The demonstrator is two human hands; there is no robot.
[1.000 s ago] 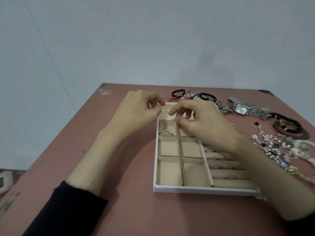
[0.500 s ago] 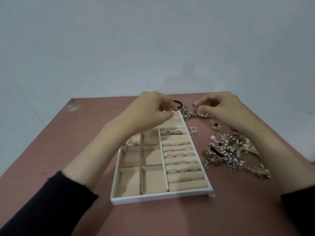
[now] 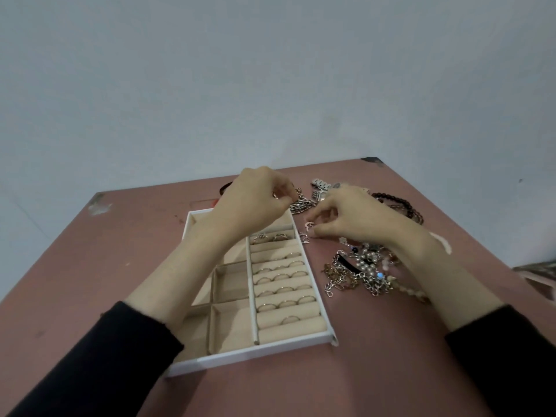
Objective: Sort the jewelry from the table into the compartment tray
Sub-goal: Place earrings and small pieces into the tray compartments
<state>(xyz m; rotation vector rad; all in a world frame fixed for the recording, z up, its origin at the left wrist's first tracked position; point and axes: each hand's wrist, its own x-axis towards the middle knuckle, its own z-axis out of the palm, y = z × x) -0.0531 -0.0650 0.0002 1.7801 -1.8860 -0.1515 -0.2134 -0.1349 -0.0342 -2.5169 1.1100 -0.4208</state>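
Note:
The white compartment tray [image 3: 249,353] lies on the reddish table, with several rings [image 3: 282,278] tucked in its beige rolls on the right side. My left hand [image 3: 255,203] hovers over the tray's far end with curled fingers, pinching a tiny silver piece [image 3: 275,195] that barely shows. My right hand [image 3: 349,218] is just right of the tray's far corner, and its thumb and fingertips pinch a small silver charm [image 3: 310,227] at the table surface. Another small charm [image 3: 304,237] lies beside the tray rim.
A tangled pile of chains and beads [image 3: 361,272] lies right of the tray under my right forearm. Farther back are a silver chain [image 3: 301,204], a metal watch [image 3: 322,185], dark bead bracelets [image 3: 400,206] and a black band [image 3: 225,188]. The table's far edge meets a grey wall.
My right hand has dropped from the watch area toward me onto the small charm beside the tray. My left hand stays over the tray's far end. The camera has turned, shifting the view.

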